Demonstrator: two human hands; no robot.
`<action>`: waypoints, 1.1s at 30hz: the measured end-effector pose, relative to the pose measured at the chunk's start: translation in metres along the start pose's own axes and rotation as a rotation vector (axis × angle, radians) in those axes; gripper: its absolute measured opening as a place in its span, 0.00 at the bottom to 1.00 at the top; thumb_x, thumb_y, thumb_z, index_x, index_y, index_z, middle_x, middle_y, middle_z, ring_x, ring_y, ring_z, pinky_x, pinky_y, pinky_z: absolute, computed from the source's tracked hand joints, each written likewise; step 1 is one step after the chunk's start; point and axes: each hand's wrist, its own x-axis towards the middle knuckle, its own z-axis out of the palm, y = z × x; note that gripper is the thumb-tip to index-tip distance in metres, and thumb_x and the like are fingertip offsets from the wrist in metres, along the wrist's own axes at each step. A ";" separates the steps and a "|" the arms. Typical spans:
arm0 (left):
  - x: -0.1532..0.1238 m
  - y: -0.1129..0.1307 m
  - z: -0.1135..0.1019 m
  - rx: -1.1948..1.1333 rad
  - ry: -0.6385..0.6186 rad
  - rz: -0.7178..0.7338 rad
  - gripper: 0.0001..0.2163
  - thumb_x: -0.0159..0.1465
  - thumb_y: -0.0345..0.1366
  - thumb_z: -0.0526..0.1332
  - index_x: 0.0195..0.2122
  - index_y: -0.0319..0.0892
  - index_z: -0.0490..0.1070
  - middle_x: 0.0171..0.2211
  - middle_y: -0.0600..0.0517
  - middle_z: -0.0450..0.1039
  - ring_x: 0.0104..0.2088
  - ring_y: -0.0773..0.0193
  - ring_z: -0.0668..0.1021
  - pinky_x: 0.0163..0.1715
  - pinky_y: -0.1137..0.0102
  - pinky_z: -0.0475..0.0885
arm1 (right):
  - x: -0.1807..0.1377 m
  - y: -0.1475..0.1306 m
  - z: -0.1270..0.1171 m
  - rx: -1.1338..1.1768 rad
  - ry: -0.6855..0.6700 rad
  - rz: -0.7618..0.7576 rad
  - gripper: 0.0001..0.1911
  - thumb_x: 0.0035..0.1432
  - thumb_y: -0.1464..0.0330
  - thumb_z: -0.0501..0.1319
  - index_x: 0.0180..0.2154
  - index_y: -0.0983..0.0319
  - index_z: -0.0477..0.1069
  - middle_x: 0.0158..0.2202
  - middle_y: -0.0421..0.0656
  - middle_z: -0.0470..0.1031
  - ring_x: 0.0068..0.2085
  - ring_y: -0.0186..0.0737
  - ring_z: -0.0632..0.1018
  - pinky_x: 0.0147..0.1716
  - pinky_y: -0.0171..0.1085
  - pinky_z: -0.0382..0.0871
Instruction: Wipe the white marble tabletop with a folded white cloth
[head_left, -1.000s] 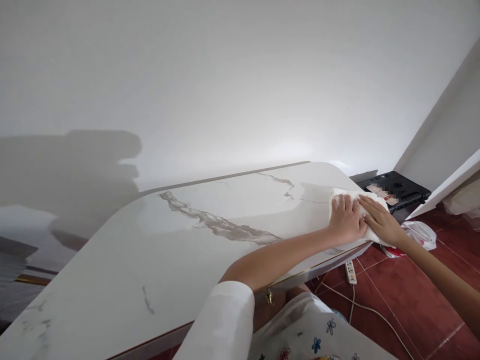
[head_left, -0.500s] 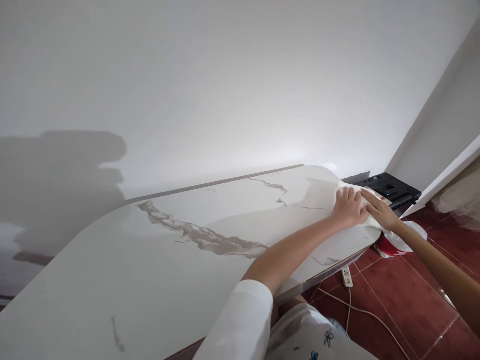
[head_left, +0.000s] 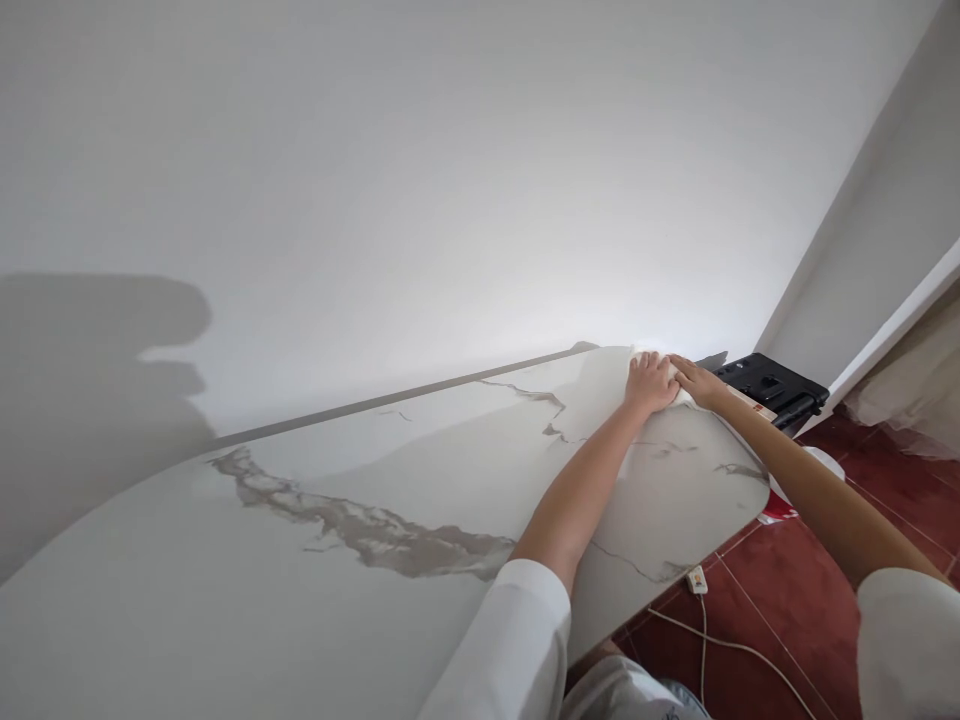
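Head view: hands (head_left: 652,383), together and flat on the cloth (head_left: 639,352), had shifted to the bench's (head_left: 187,600) far right corner, uncovering its right edge.

Wall (head_left: 570,290) brightest low, left shadow (head_left: 97,345), perhaps blur

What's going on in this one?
A person in white sleeves has both hands, left and right, on a white cloth at the far right corner of a marble-patterned table. A black case sits past the table's right end, and a power strip shows below its near edge.
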 end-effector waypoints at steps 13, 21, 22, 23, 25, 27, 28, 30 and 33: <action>0.032 -0.104 -0.007 0.015 0.001 0.014 0.24 0.70 0.41 0.49 0.66 0.41 0.58 0.68 0.44 0.56 0.68 0.53 0.58 0.67 0.54 0.51 | 0.092 -0.060 0.019 -0.215 -0.042 0.200 0.25 0.68 0.68 0.46 0.63 0.60 0.64 0.66 0.50 0.65 0.64 0.51 0.66 0.60 0.53 0.64; 0.014 -0.140 -0.014 0.039 0.040 0.004 0.23 0.70 0.39 0.48 0.66 0.40 0.58 0.67 0.42 0.59 0.67 0.52 0.61 0.66 0.53 0.55 | 0.115 -0.103 0.024 -0.222 -0.082 0.310 0.29 0.68 0.68 0.42 0.67 0.65 0.57 0.69 0.49 0.59 0.67 0.52 0.61 0.60 0.47 0.60; 0.011 -0.141 -0.015 0.048 0.038 0.003 0.24 0.70 0.39 0.48 0.66 0.39 0.58 0.67 0.41 0.58 0.67 0.51 0.61 0.66 0.53 0.54 | 0.114 -0.107 0.024 -0.216 -0.088 0.316 0.29 0.68 0.68 0.42 0.67 0.65 0.57 0.69 0.49 0.58 0.68 0.51 0.59 0.61 0.47 0.59; 0.007 -0.142 -0.016 0.058 0.034 0.001 0.24 0.70 0.39 0.48 0.66 0.38 0.57 0.68 0.41 0.58 0.67 0.50 0.61 0.66 0.53 0.54 | 0.114 -0.111 0.024 -0.208 -0.096 0.320 0.29 0.68 0.68 0.42 0.68 0.65 0.56 0.70 0.48 0.57 0.68 0.51 0.58 0.61 0.47 0.58; -0.003 -0.145 -0.019 0.076 0.026 -0.007 0.24 0.70 0.39 0.48 0.66 0.37 0.57 0.68 0.40 0.57 0.67 0.50 0.60 0.66 0.52 0.54 | 0.114 -0.120 0.025 -0.185 -0.112 0.319 0.30 0.68 0.67 0.42 0.68 0.65 0.55 0.70 0.47 0.56 0.69 0.51 0.57 0.62 0.47 0.56; -0.014 -0.150 -0.024 0.093 0.023 -0.023 0.25 0.70 0.39 0.48 0.67 0.37 0.56 0.68 0.40 0.56 0.67 0.50 0.60 0.66 0.53 0.53 | 0.114 -0.132 0.027 -0.163 -0.115 0.307 0.30 0.68 0.67 0.42 0.68 0.65 0.55 0.71 0.46 0.56 0.69 0.51 0.57 0.63 0.48 0.56; -0.021 -0.154 -0.026 0.100 0.020 -0.031 0.25 0.70 0.39 0.48 0.67 0.38 0.56 0.68 0.40 0.56 0.68 0.50 0.59 0.66 0.53 0.53 | 0.114 -0.139 0.028 -0.153 -0.111 0.297 0.30 0.68 0.67 0.42 0.68 0.65 0.54 0.71 0.47 0.56 0.69 0.51 0.57 0.63 0.48 0.55; -0.036 -0.162 -0.032 0.111 0.016 -0.042 0.25 0.70 0.39 0.48 0.67 0.39 0.56 0.69 0.41 0.56 0.68 0.51 0.59 0.66 0.53 0.53 | 0.115 -0.156 0.030 -0.134 -0.100 0.276 0.30 0.67 0.67 0.42 0.68 0.66 0.55 0.70 0.47 0.56 0.69 0.52 0.57 0.63 0.49 0.55; -0.060 -0.178 -0.042 0.125 0.017 -0.061 0.25 0.70 0.39 0.48 0.67 0.40 0.55 0.69 0.42 0.56 0.68 0.52 0.58 0.67 0.54 0.52 | 0.117 -0.184 0.034 -0.104 -0.084 0.249 0.30 0.67 0.67 0.42 0.68 0.66 0.56 0.70 0.48 0.56 0.69 0.53 0.57 0.62 0.50 0.56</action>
